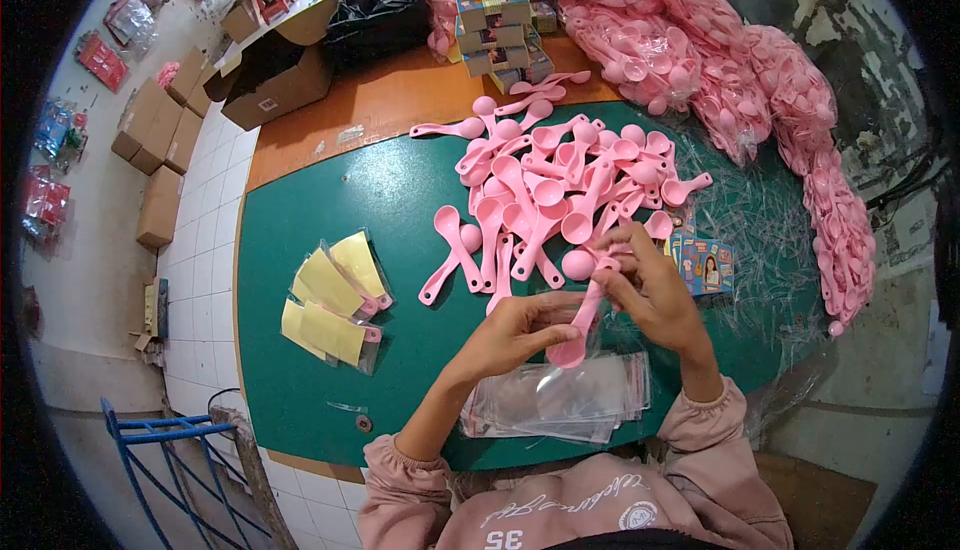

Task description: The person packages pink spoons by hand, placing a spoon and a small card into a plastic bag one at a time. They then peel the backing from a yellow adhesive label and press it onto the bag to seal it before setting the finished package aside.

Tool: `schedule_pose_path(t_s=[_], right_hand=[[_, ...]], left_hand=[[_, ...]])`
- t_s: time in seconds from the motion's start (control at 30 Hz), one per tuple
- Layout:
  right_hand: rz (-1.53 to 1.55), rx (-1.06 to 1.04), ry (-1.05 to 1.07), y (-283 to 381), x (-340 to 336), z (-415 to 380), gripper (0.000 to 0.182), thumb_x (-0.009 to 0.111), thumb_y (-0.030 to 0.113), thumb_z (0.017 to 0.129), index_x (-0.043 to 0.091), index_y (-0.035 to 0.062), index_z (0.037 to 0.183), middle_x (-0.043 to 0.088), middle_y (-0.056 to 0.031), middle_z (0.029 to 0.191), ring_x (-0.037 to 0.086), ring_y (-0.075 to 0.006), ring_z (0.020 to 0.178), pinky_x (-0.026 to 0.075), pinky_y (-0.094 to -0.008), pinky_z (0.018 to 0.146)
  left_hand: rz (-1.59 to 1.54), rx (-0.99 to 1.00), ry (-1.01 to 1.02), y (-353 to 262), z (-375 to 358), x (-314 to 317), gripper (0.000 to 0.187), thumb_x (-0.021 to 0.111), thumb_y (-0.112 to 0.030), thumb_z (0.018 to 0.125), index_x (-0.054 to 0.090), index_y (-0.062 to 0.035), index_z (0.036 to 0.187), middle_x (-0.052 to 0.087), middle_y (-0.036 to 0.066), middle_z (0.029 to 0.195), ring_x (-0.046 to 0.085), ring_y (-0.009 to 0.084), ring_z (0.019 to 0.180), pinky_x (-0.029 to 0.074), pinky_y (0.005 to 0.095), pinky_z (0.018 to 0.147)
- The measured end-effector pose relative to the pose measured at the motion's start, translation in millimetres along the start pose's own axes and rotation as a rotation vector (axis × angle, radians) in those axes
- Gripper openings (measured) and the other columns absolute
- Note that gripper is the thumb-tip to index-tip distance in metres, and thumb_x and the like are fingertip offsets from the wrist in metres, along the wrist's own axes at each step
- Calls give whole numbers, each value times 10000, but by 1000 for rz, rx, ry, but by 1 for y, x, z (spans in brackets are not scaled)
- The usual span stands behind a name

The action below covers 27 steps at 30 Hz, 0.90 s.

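Observation:
My left hand (515,333) and my right hand (655,290) meet over the green table top (300,370). Between them is a pink plastic scoop (578,335), its bowl down by my left fingers and its handle up in my right fingers. A thin clear bag seems to sit around the scoop by my left fingers; it is hard to make out. Just beyond my hands lies a pile of loose pink scoops (560,185). Below my hands rests a stack of clear plastic bags (565,400).
Several packed bags with yellow cards (335,300) lie at the left. Small printed cards (705,265) sit right of my hands. Big bags of pink scoops (740,80) line the right side. Printed boxes (495,20) and cardboard cartons (275,80) stand at the back.

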State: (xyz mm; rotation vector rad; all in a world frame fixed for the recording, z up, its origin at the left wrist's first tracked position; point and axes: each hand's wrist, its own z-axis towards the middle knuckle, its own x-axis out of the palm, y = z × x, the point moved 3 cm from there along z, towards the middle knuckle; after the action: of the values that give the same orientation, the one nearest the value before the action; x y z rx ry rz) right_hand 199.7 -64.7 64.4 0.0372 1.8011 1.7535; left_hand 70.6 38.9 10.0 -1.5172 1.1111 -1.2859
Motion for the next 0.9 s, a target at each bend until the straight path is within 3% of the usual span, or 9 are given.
schedule_pose_path(t_s=[0.13, 0.2, 0.3, 0.43, 0.53, 0.6, 0.63, 0.73, 0.9], right_hand=[[232, 103, -155, -8, 3, -1, 224, 558, 102, 853, 387, 25, 976, 545, -48, 611, 500, -69, 521, 369, -201, 456], [361, 79, -283, -11, 0, -2, 228, 580, 88, 842, 374, 35, 926, 529, -31, 600, 476, -61, 503, 350, -183, 445], [335, 34, -342, -11, -1, -2, 221, 575, 127, 855, 380, 38, 911, 522, -28, 615, 459, -60, 490, 344, -190, 436], [351, -21, -297, -14, 1, -5, 271, 566, 227, 866, 384, 35, 923, 530, -38, 655, 485, -66, 523, 373, -198, 468], [307, -138, -192, -12, 2, -6, 402, 497, 403, 875, 430, 13, 952, 539, -62, 729, 536, -107, 631, 427, -237, 570], [161, -159, 12, -8, 5, -6, 564, 418, 541, 853, 487, -4, 983, 541, -124, 911, 552, -189, 813, 440, -302, 726], [162, -159, 12, -6, 7, -5, 564, 418, 541, 853, 487, -4, 983, 541, -124, 911, 552, -189, 813, 440, -302, 726], [11, -254, 158, -1, 16, -4, 681, 349, 626, 826, 577, -1, 966, 388, -182, 1259, 455, -291, 1064, 349, -374, 901], [-144, -360, 186, -2, 9, -14, 580, 405, 560, 842, 575, 45, 1047, 358, -192, 1291, 405, -339, 1157, 317, -418, 963]], left_hand=[[41, 94, -204, -6, -3, -4, 378, 528, -157, 883, 465, -9, 1225, 607, 50, 961, 557, 88, 832, 457, 220, 726], [45, -55, -188, -9, -9, -10, 353, 488, -249, 908, 520, -17, 1172, 546, -22, 777, 453, 34, 661, 376, 185, 558], [74, -164, -117, 0, -10, -7, 362, 454, -316, 919, 577, -26, 1098, 435, -67, 675, 328, 23, 594, 271, 184, 495], [-43, -113, -183, -4, -11, -3, 336, 472, -303, 914, 602, -29, 1056, 558, -40, 750, 396, 13, 607, 303, 172, 514], [-139, -71, -109, -7, -12, -4, 360, 465, -262, 917, 560, 41, 1088, 614, 47, 928, 536, 61, 746, 442, 202, 656], [-171, -67, -146, -7, -11, -3, 361, 467, -274, 916, 569, 32, 1080, 617, 38, 893, 537, 58, 738, 436, 194, 645], [-204, -65, -181, -6, -11, -4, 363, 468, -286, 915, 578, 23, 1072, 621, 29, 858, 538, 55, 730, 429, 186, 633], [-113, -196, -259, -5, -13, -12, 373, 453, -266, 922, 552, 53, 1088, 627, 73, 900, 579, 108, 825, 473, 221, 708], [-255, -41, -264, -3, -11, -9, 368, 429, -248, 931, 515, 41, 1142, 618, 99, 938, 593, 148, 875, 493, 245, 712]])
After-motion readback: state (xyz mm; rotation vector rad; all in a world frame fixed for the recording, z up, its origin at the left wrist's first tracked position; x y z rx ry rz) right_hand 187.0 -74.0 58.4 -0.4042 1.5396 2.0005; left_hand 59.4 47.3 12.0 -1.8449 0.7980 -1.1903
